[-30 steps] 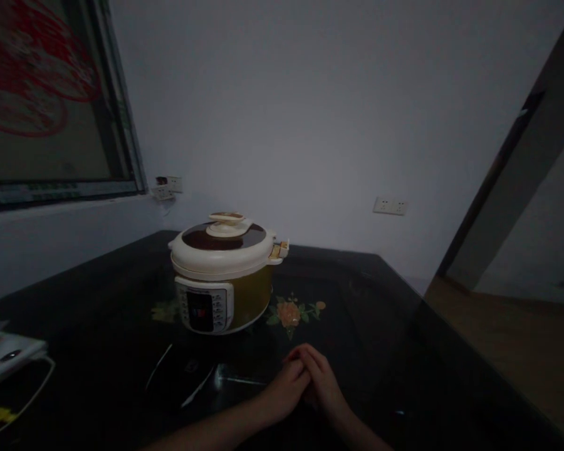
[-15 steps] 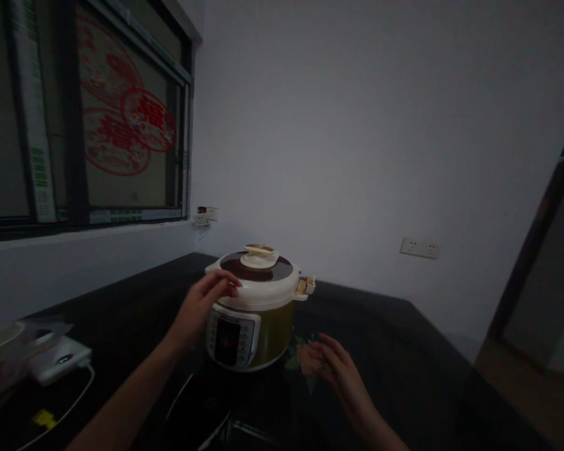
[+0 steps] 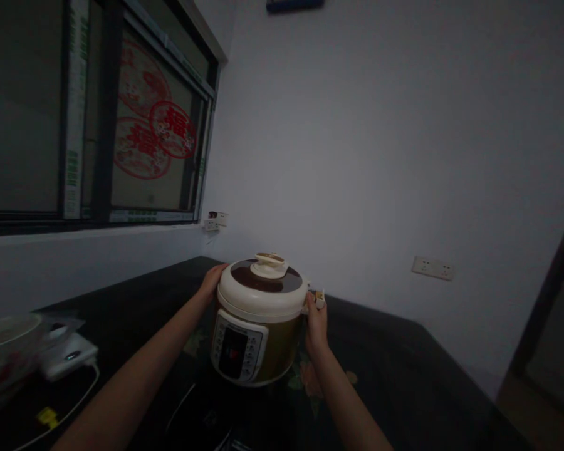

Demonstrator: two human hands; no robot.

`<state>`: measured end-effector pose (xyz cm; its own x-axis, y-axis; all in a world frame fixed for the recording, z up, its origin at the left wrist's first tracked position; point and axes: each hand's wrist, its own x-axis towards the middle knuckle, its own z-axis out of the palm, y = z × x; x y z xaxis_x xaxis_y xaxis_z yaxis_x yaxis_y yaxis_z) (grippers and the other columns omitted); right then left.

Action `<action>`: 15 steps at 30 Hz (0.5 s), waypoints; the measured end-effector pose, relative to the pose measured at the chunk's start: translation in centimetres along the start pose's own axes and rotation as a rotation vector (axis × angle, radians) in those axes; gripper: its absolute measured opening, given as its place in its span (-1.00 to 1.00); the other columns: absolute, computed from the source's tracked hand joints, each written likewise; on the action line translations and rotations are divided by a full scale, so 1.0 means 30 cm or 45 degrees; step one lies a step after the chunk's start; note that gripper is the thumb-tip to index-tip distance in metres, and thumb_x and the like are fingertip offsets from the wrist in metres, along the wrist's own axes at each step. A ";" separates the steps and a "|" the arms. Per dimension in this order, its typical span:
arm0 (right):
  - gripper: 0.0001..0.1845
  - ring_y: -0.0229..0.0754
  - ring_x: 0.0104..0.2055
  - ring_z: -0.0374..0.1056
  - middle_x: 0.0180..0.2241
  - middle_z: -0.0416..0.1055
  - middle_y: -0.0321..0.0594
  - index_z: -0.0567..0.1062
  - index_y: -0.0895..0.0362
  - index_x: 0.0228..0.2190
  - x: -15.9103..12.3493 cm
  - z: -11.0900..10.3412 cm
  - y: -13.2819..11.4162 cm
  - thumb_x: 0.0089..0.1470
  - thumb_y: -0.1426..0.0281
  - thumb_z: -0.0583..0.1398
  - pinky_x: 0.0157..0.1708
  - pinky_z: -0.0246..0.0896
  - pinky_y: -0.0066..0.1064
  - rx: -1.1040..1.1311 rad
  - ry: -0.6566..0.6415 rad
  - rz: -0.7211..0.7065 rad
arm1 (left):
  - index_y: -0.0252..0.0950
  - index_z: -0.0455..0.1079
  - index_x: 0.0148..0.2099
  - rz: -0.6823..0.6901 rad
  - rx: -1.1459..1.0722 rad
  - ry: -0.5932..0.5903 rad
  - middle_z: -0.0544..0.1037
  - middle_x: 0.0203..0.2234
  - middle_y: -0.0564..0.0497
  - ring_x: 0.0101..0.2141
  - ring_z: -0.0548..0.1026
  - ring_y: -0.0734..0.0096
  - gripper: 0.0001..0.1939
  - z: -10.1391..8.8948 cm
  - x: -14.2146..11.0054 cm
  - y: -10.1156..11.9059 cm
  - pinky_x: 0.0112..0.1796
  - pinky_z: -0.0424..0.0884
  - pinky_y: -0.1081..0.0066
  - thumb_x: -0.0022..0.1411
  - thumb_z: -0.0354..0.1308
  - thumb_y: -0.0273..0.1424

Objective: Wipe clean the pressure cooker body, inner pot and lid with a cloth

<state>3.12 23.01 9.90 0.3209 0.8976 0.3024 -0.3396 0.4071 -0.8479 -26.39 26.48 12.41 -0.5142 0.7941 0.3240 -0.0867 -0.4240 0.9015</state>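
Note:
An electric pressure cooker (image 3: 263, 304) stands in front of me, with a cream lid, a brown top and an olive body. Its control panel (image 3: 239, 351) faces toward me and to the left. My left hand (image 3: 213, 279) is closed on the cooker's left side just under the lid rim, its fingers mostly hidden behind it. On the opposite side, my right hand (image 3: 316, 321) grips the side handle. Whether the base touches the dark surface or is slightly raised, I cannot tell.
The black countertop (image 3: 380, 357) has a flower pattern near the cooker. At the left are a patterned bowl (image 3: 7, 351), a white device (image 3: 71, 356) with a white cable, and a yellow tag (image 3: 47, 417). Wall sockets (image 3: 432, 268) are behind, and a window (image 3: 155, 144) is at left.
Both hands have come to the cooker's sides: my left from the front of the lid, my right from above the counter. Now both grip it. The view has shifted slightly.

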 end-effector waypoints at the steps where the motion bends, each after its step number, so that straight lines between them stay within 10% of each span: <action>1: -0.39 -0.15 -0.21 0.38 -0.22 0.46 -0.17 0.35 0.13 -0.14 0.014 0.005 0.008 -0.21 0.07 0.28 -0.23 0.28 -0.36 -0.003 0.031 -0.022 | -0.36 0.50 -0.43 -0.011 -0.029 -0.004 0.59 -0.48 -0.10 -0.36 0.51 0.15 -0.69 0.003 0.004 -0.008 -0.27 0.39 0.27 -0.26 0.26 -0.24; 15: -0.47 -0.18 -0.25 0.37 -0.26 0.46 -0.18 0.36 0.13 -0.20 0.024 0.000 0.035 -0.18 0.09 0.24 -0.19 0.22 -0.37 -0.082 0.097 -0.131 | -0.33 0.46 -0.44 -0.068 -0.152 0.095 0.56 -0.59 -0.04 -0.38 0.53 0.16 -0.80 0.021 -0.030 -0.010 -0.31 0.43 0.27 -0.16 0.28 -0.32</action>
<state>3.01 24.09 9.24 0.4184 0.8350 0.3574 -0.2447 0.4826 -0.8410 -25.36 26.16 12.04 -0.5679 0.7841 0.2503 -0.2139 -0.4342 0.8750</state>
